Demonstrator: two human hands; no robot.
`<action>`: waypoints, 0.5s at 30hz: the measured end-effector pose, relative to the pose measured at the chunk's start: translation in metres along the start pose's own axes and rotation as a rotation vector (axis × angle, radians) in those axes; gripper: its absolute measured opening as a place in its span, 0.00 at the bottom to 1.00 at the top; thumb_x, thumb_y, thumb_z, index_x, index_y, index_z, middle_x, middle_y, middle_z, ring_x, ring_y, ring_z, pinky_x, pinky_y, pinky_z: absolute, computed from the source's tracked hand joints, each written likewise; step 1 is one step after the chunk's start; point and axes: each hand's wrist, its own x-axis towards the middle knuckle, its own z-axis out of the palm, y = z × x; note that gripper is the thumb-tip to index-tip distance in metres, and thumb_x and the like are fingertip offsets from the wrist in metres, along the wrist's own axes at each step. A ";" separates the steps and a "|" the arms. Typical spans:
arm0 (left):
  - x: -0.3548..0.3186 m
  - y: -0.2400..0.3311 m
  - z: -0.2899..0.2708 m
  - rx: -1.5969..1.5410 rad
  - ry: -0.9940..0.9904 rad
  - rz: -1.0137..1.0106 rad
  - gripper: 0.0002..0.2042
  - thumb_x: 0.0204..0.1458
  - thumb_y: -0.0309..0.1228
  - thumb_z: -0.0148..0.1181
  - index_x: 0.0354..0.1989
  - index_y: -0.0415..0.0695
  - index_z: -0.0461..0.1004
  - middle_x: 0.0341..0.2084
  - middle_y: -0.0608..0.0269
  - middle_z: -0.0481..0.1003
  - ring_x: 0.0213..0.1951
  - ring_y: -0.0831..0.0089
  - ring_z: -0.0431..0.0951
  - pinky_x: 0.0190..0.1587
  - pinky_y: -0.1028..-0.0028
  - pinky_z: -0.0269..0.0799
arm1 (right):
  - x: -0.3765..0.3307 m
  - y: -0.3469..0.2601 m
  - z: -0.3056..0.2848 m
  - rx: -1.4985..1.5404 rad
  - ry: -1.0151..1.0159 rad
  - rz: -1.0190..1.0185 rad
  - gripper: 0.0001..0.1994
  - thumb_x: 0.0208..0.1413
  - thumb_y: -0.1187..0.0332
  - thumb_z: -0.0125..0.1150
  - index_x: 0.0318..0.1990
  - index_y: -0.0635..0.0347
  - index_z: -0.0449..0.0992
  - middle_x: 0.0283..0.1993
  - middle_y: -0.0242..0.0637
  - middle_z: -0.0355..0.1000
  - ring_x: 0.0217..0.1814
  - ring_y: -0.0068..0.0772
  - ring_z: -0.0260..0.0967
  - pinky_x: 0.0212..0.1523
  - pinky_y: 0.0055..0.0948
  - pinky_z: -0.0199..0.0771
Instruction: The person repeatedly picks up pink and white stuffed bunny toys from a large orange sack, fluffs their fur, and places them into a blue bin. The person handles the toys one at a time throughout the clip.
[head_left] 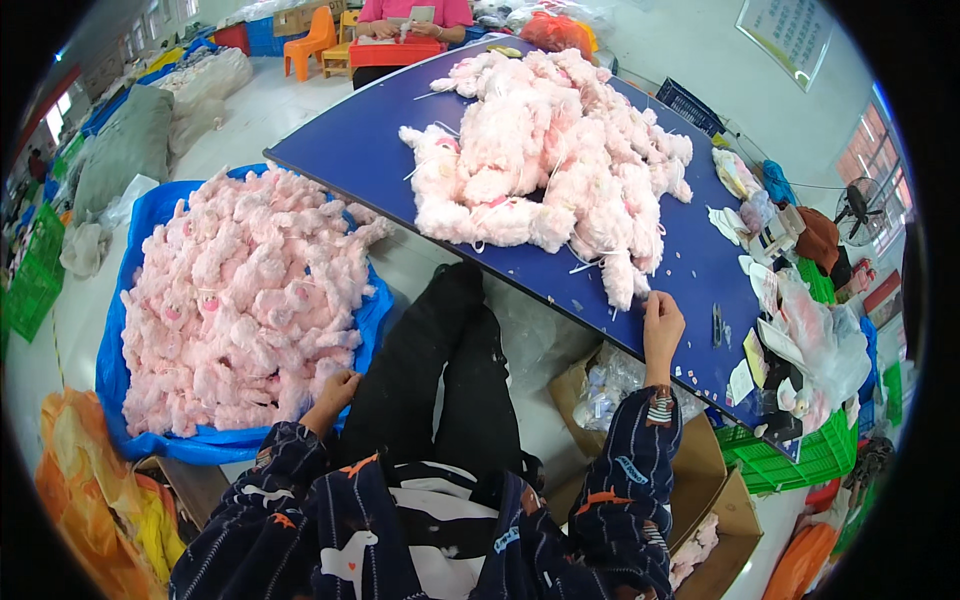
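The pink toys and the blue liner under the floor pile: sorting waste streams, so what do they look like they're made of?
The pink toys look like fluffy synthetic plush: matte, shaggy pile, soft lumpy shapes. The blue liner looks like thin plastic sheeting: glossy, crinkled folds. The left hand touches the floor pile; the right hand rests on the blue table.

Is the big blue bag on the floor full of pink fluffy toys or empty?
Full. The big blue plastic bag is heaped with pink fluffy plush toys, and the left hand reaches its edge.
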 end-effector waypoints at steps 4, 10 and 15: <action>0.007 -0.014 0.002 0.027 -0.004 0.072 0.12 0.49 0.35 0.50 0.22 0.39 0.70 0.14 0.67 0.68 0.19 0.79 0.67 0.22 0.76 0.61 | -0.004 -0.006 0.004 -0.015 0.009 -0.034 0.09 0.51 0.68 0.50 0.31 0.67 0.72 0.21 0.37 0.70 0.21 0.23 0.67 0.25 0.23 0.65; 0.026 0.026 -0.003 -0.012 0.083 0.234 0.09 0.49 0.32 0.51 0.22 0.38 0.68 0.15 0.67 0.67 0.21 0.80 0.67 0.23 0.77 0.61 | -0.023 -0.041 0.011 0.104 0.182 -0.143 0.07 0.51 0.73 0.51 0.32 0.69 0.72 0.25 0.39 0.71 0.23 0.23 0.67 0.26 0.21 0.66; 0.037 0.155 0.000 0.009 0.261 0.676 0.07 0.44 0.25 0.56 0.31 0.38 0.67 0.23 0.59 0.68 0.27 0.73 0.69 0.30 0.77 0.65 | -0.027 -0.117 0.046 0.083 -0.008 -0.465 0.08 0.45 0.77 0.55 0.35 0.65 0.72 0.32 0.42 0.70 0.33 0.38 0.68 0.36 0.28 0.68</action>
